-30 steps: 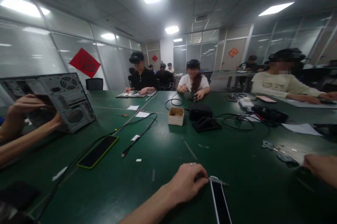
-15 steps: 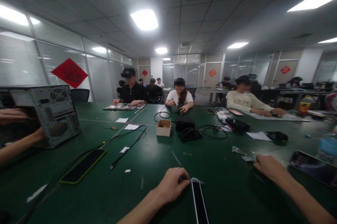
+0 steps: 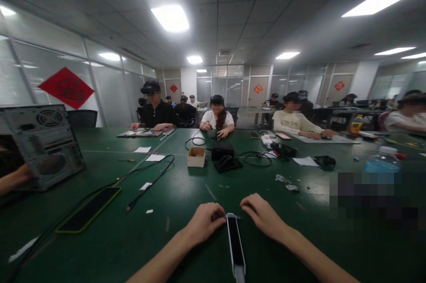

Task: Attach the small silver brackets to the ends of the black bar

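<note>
A long, narrow device with a black face and white edges (image 3: 237, 241) lies lengthwise before me on the green table (image 3: 186, 185). My left hand (image 3: 205, 223) has its fingers curled and its thumb against the far left corner of this device. Just right of that far end, my right hand (image 3: 264, 214) hovers with bent fingers slightly apart, and no object shows in it. A small thin piece sticks out at the device's far right corner, too small to name. Beyond my right hand lie several small metal parts (image 3: 292, 188).
An open cardboard box (image 3: 196, 157) and a black case (image 3: 222, 151) stand ahead. Left are a green-edged phone (image 3: 89, 210), a cable (image 3: 149, 183) and a computer case (image 3: 49, 150) with another person's arm behind it. A water bottle (image 3: 382, 161) stands right. Co-workers sit opposite.
My right hand has moved left from the small metal parts to the far end of the device. My left hand stays at the device's corner. The view has turned slightly right.
</note>
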Demonstrator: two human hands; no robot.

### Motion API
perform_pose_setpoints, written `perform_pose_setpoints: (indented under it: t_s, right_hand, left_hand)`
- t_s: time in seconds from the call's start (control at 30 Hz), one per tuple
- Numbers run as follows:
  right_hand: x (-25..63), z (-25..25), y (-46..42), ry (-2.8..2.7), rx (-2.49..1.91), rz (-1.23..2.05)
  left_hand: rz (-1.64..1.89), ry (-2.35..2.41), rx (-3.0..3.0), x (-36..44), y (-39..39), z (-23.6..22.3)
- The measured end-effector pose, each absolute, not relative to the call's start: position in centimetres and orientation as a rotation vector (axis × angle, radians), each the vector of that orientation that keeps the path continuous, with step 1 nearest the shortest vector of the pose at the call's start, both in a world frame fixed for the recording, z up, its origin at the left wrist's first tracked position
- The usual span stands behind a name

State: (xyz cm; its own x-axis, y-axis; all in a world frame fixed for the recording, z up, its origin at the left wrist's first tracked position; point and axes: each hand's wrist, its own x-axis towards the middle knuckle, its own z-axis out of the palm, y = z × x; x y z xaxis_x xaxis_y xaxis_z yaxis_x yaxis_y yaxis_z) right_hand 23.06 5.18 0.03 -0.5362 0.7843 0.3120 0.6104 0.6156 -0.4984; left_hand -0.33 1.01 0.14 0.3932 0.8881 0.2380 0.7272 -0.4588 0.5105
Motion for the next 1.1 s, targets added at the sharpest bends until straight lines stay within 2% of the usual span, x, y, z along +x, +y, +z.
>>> perform_pose_setpoints:
  t_s: [0.77,1.1]
  right_hand:
    - [23.4,-0.8,4.7,-2.296,-1.059,0.717]
    - [22.9,-0.6,4.1,-2.356,-1.031,0.682]
  left_hand:
    - [0.694,1.388,2.258,-0.2,1.4,0.0]
    - [0.702,1.431,2.305,-0.2,1.0,0.3]
